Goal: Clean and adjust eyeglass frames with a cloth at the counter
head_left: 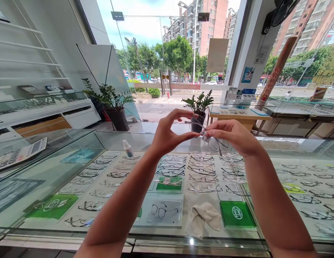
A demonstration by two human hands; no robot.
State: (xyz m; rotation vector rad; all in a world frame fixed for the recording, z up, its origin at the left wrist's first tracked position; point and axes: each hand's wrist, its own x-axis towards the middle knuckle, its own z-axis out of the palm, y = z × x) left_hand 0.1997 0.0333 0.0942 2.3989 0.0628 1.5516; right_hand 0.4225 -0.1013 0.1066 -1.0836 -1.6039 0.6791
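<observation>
Above the glass display counter, my left hand and my right hand hold a pair of eyeglasses up between them. The thumb and fingers of my left hand curve around the left side of the glasses, with the fingertips near the frame's edge. My right hand pinches the frame near its middle, where a small clear tag seems to hang. One round lens shows below my right fingers. A beige cloth lies crumpled on the counter below, beside a green square card.
Rows of eyeglasses fill the glass counter. A white spray bottle stands at its far left part. Potted plants stand beyond, by the glass door. More display cases are at the right.
</observation>
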